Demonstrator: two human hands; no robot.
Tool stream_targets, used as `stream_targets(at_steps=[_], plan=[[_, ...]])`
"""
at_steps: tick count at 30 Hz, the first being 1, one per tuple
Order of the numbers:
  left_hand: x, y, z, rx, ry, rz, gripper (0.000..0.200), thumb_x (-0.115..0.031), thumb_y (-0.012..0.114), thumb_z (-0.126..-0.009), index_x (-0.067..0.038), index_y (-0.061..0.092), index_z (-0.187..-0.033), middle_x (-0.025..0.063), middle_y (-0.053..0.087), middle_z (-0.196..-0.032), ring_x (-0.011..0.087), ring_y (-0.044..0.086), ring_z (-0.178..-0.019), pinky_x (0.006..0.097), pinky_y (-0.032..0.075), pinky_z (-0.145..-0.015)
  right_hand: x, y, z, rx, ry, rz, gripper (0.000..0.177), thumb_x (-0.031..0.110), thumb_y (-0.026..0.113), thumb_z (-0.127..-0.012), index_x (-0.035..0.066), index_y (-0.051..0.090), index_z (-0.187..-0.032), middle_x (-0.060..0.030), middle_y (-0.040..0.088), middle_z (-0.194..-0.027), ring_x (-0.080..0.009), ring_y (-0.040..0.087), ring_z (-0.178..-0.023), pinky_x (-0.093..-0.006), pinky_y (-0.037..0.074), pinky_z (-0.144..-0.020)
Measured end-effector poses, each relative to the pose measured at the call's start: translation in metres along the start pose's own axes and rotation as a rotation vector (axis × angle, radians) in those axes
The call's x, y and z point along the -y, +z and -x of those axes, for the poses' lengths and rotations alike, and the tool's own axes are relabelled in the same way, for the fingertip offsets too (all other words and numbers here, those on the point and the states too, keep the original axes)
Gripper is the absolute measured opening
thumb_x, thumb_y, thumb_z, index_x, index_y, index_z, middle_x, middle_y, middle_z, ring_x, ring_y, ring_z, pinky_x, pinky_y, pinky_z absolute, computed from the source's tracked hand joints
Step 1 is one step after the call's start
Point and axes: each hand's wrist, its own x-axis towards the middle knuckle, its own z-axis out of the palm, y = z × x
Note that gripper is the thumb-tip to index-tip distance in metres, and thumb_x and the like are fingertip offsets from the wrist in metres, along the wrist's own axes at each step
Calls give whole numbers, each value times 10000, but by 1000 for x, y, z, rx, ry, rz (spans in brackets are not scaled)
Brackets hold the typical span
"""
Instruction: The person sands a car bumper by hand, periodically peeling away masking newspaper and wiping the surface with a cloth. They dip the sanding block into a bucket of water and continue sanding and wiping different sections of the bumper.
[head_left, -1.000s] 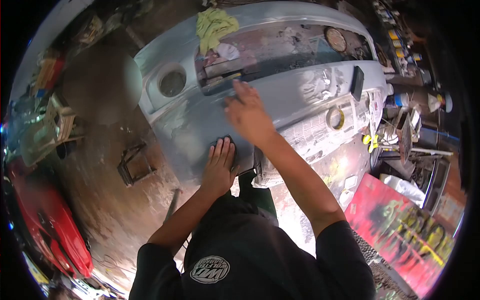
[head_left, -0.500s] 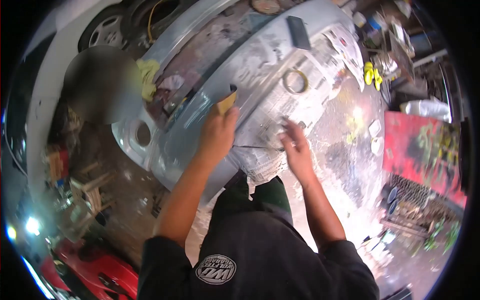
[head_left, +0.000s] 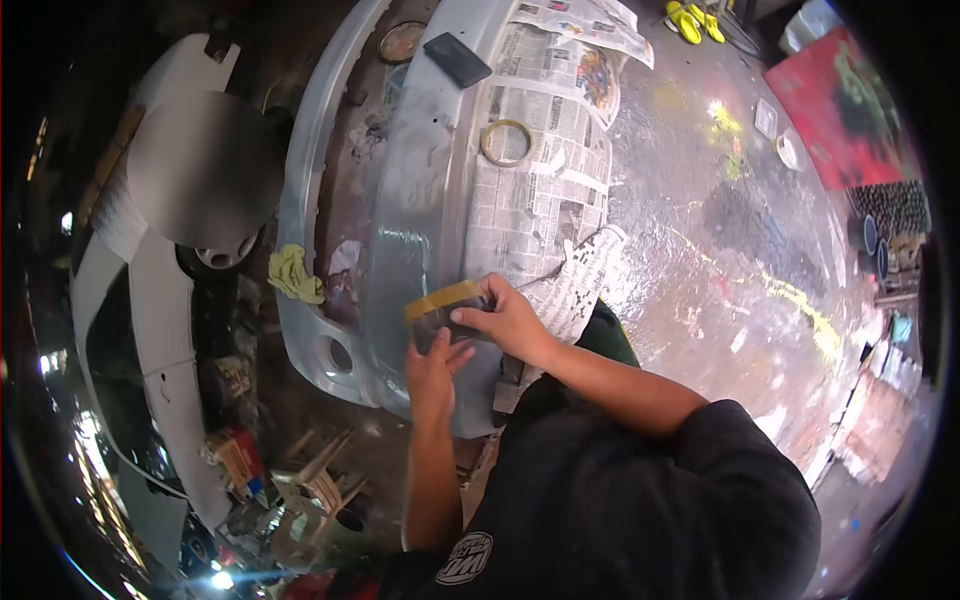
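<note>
A folded sheet of sandpaper, with a yellow back and dark grit face, is held between both hands above a grey primed car bumper. My right hand grips its right end, the thumb lying across the dark face. From below, my left hand has its fingers against the lower edge. Newspaper covers the bumper's right side, and a roll of masking tape lies on it. Farther up the bumper rests a dark flat rectangular piece.
A yellow cloth hangs on a second grey bumper-like part at left. A blurred person is beside a pale car body. Wooden stools stand lower left. Yellow shoes and a red panel lie upper right.
My right hand has moved left from over the newspaper and taken hold of the sandpaper, which was in my left hand alone. The camera view has turned.
</note>
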Motion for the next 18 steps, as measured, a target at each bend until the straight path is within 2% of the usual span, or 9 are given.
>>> stream_targets(at_steps=[2,3,5,8,11,14,17,18], plan=[[-19,2,-2,39,-59,-6,473,-220,599,-1056,-13,420,-1441,167,641,-1246,300,737,-991,357,650,-754,-16,-1,-4,36,-73,-193,285,210,801,-919,34,577,-936,5,562,-778,-83,557,-759,-288,494,-680],[-24,3,-3,56,-93,-7,472,-218,602,-1054,-12,420,-1438,166,645,-1240,294,740,-978,351,647,-745,-12,-5,-1,34,-24,-199,292,218,804,-918,41,572,-924,7,559,-780,-80,555,-748,-283,496,-665],[-26,5,-5,115,-43,7,449,-188,620,-1041,7,457,-1412,155,654,-1222,274,739,-973,318,640,-738,-2,-17,3,39,83,-209,308,234,810,-916,55,560,-902,12,554,-784,-74,550,-728,-273,500,-637],[-31,12,-10,184,22,-5,378,-179,630,-1036,19,519,-1338,138,679,-1178,255,747,-927,296,631,-717,2,-29,-2,-20,69,-207,308,250,804,-923,68,556,-904,15,553,-804,-77,550,-705,-262,509,-609],[-32,10,-12,198,55,-15,288,-185,642,-1033,8,580,-1238,116,711,-1093,228,750,-853,284,621,-694,4,-33,0,21,104,-276,285,273,782,-939,68,594,-1004,-11,609,-892,-95,596,-798,-288,532,-684],[-33,11,-22,206,81,-72,247,-192,666,-1021,-4,614,-1174,95,726,-989,192,738,-788,276,605,-676,40,-35,18,197,229,-661,345,305,738,-964,62,605,-1171,-42,660,-995,-125,619,-927,-339,528,-798],[-29,6,-29,197,143,-172,247,-216,682,-1014,-15,628,-1148,77,721,-897,162,713,-729,273,587,-650,28,-35,16,366,265,-624,428,313,680,-992,55,566,-1314,-62,669,-1153,-149,615,-1049,-364,496,-900],[-27,3,-34,190,170,-206,250,-227,685,-1013,-19,631,-1143,71,717,-868,154,704,-709,273,580,-641,23,-33,13,353,257,-618,419,306,666,-997,50,565,-1312,-63,665,-1168,-150,613,-1052,-353,491,-903]])
